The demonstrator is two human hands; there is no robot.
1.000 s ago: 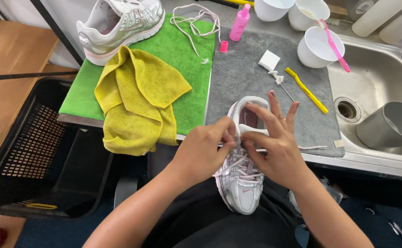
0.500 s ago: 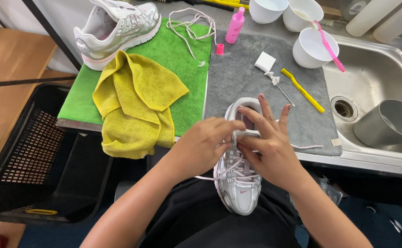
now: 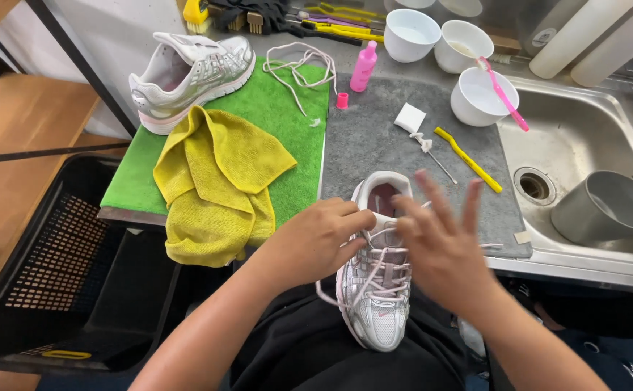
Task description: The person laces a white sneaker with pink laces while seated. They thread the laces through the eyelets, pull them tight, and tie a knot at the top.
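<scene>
— What differs from before?
— The right hand (image 3: 439,250) lifts off the sneaker (image 3: 378,271), fingers now spread open; the left hand (image 3: 316,242) still pinches a lace.
— And the sneaker?
— On the lap, against the counter's (image 3: 374,137) near edge, its right side hidden, fingers blurred.

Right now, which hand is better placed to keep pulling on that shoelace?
Probably the left hand: its fingers are closed at the laces near the top of the sneaker. The right hand hovers above the shoe with fingers spread, gripping nothing.
</scene>
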